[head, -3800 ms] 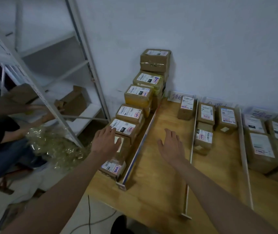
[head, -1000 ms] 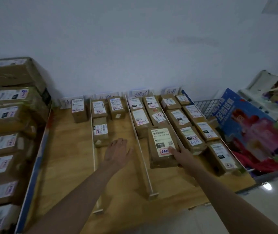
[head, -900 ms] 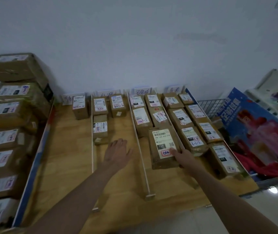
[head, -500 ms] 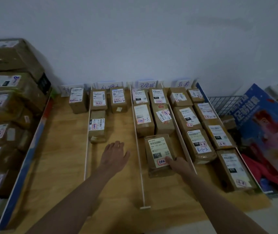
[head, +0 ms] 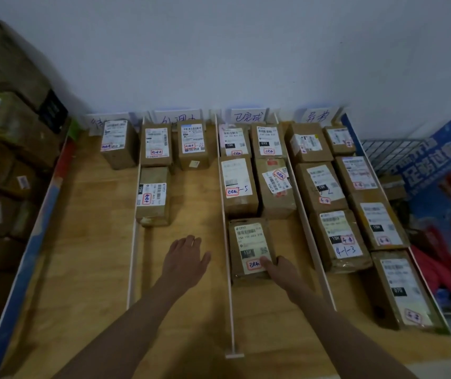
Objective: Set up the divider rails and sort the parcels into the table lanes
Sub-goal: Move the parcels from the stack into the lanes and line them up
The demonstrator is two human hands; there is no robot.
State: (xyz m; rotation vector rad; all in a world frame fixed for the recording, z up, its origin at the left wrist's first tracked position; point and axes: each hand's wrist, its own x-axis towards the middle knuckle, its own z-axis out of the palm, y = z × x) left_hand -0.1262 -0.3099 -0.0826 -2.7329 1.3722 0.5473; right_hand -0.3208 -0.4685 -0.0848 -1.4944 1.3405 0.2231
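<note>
Right hand [head: 280, 266] grips parcel [head: 250, 248] labelled "15H".

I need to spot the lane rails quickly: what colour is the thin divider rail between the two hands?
White, seen in the head view: the thin divider rail.

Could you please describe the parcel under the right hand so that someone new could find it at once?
On the wooden table, find the third lane from the left, between two white rails. The parcel is the nearest box in that lane, alone in its row against the left rail. Only this one has the right hand on its near corner.
</note>
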